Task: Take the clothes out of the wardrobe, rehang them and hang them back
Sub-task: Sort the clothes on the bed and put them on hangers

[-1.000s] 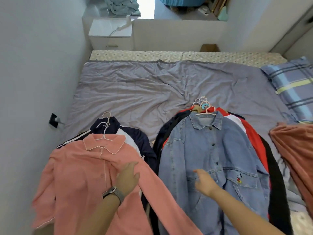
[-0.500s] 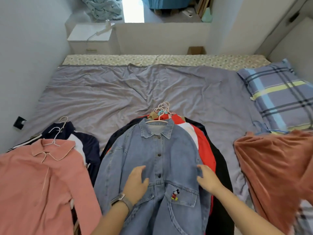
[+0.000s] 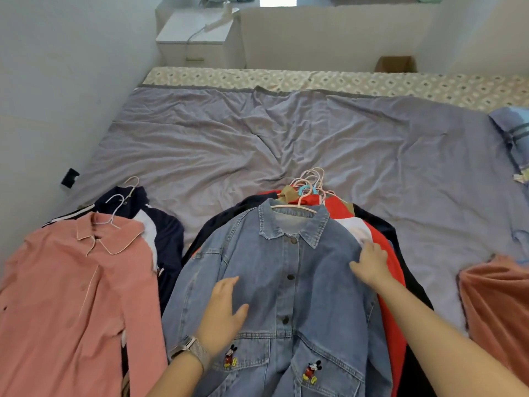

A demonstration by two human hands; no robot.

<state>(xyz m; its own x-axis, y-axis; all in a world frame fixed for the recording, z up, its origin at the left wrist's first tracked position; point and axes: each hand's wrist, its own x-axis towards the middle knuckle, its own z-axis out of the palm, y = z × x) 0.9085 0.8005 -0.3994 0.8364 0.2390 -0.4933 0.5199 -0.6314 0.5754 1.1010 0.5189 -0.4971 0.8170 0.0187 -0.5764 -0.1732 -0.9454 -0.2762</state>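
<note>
two piles of clothes lie at the near edge of the grey bedsheet [image 3: 286, 144]: a pink shirt [image 3: 71, 282] tops the left pile over a navy garment [image 3: 169, 236], with two hanger hooks showing, and a denim jacket [image 3: 286, 276] tops the right pile over red and black layers, with a cluster of hangers [image 3: 309, 184] too tangled to count. the left hand [image 3: 223, 313] lies flat on the jacket's chest, fingers straight, while the right hand [image 3: 370, 262] rests at its shoulder edge, fingers loosely extended. the sheet's far half lies bare, and a rust cloth [image 3: 498, 305] sits at the right edge.
</note>
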